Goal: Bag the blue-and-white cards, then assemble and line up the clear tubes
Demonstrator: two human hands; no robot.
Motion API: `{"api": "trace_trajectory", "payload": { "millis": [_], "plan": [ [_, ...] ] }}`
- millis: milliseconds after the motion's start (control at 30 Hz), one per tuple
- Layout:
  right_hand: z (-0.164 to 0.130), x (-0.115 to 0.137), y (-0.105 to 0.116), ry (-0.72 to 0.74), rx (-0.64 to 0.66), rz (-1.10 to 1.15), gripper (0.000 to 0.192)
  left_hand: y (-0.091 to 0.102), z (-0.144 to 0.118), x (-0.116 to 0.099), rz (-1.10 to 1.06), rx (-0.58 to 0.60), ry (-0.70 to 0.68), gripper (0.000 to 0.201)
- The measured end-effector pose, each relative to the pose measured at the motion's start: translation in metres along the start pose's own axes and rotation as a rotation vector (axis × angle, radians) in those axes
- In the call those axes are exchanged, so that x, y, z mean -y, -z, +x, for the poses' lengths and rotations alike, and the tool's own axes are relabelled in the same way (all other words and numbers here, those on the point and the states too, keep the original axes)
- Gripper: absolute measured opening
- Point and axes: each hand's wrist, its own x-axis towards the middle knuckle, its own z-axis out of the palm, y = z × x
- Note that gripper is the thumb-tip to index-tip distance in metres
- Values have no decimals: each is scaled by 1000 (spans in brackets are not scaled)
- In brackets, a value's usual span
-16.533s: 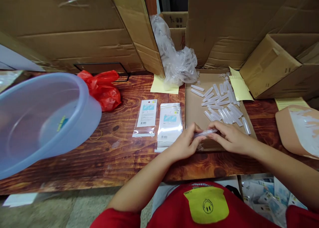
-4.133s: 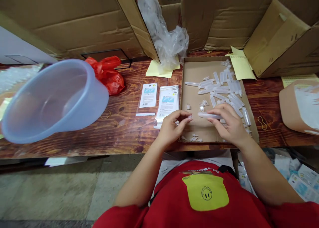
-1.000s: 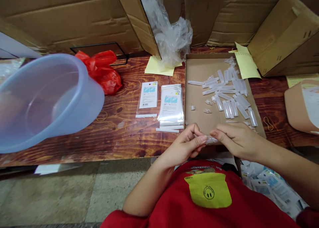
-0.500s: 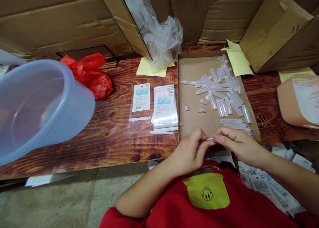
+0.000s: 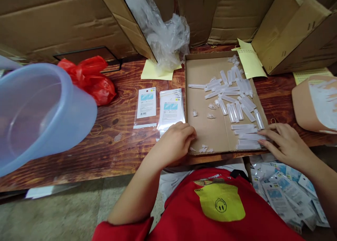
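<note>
A shallow cardboard tray holds several clear plastic tubes, many in a loose heap. At its lower right, more tubes lie in a near-parallel stack. The thumb and index finger of my right hand close on the right end of one stacked tube. My left hand is at the tray's left wall, its fingers curled and their tips partly hidden; what they hold, if anything, cannot be made out. Small white pieces lie in the tray's lower left, close to that hand. Small clear caps lie higher up.
Left of the tray are printed clear packets and a single packet. A translucent blue tub and red plastic bag stand further left. A tan bin is at right; filled packets lie below the table's edge.
My hands have parted from a small clear piece held between them at the tray's front. My left hand moved left, my right hand right to the stacked tubes. The small white pieces are now uncovered.
</note>
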Motion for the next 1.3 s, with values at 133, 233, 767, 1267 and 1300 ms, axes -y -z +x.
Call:
{"api": "trace_trajectory", "payload": {
  "millis": [133, 233, 767, 1267, 1300],
  "plan": [
    [37, 27, 4, 98, -136, -111, 29, -2, 0, -2, 24, 58, 68, 21],
    [80, 55, -1, 229, -103, -88, 24, -7, 2, -9, 181, 37, 96, 14],
    [216, 37, -21, 47, 227, -137, 23, -33, 7, -9, 501, -110, 141, 23],
    [213, 71, -31, 326, 84, 242, 21, -34, 0, -3, -948, -686, 167, 22],
    [200, 79, -23, 391, 55, 340, 22, -34, 0, -4, -1083, -738, 179, 25]
  ]
}}
